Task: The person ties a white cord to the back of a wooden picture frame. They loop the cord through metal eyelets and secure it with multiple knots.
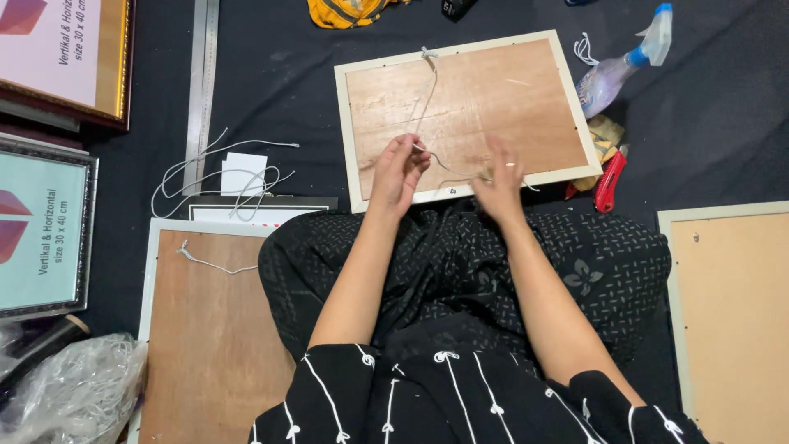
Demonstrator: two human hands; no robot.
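While lying face down on the dark floor cloth [707,123] just past the knees, picture frame [468,115] with its wooden backing up, long axis running left to right and tilted a little, right end nearer the knees. White cord [425,86] fixed at a staple on the far rail, running down across the backing toward the near rail, roughly crosswise to the frame's long axis, then bending rightward between the hands. Left hand [398,171] closed, pinching the cord between fingertips above the near edge. Right hand [498,177] blurred, fingers loosely spread over the backing near the cord's other end; grip impossible to tell. Beside the frame's right end, a red utility knife [610,181] pointing away and slightly right, and a spray bottle [625,66] lying with nozzle toward the upper right. Left of the frame, loose white cords [222,177] and a metal ruler [202,82] lying lengthwise away. Another backed frame [205,329] by the left knee.
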